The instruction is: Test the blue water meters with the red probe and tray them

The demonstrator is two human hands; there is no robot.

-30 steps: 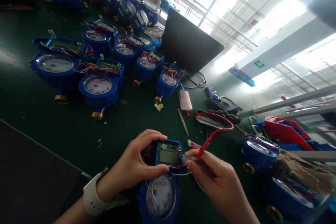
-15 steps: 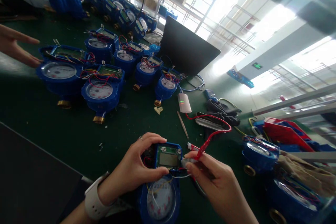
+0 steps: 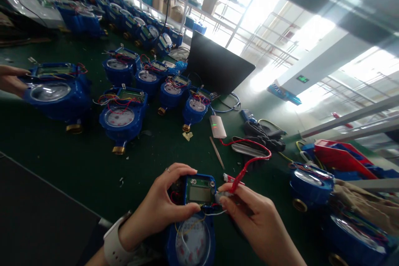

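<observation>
Strong white light from behind and right of black screen [image 3: 220,64], shelving [image 3: 215,13] there bleached. Broad glare just right of screen. Screen itself near black against it. Green tabletop [image 3: 93,170] in front of screen dim, hard glint on dial glass [image 3: 50,91] far left of it. Held meter [image 3: 191,239] before screen: soft half-light, dial markings blurred. Outer meter [image 3: 358,235] far right of screen stretched, smeared.

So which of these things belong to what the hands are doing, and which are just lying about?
Apparently in use:
- blue meter, gripped by the left hand
- grey connector, held at its edge by the right hand
- red cable, leading to the white box

Apparently lying about:
- thin stick
- yellowish scrap
- red-and-white piece
</observation>
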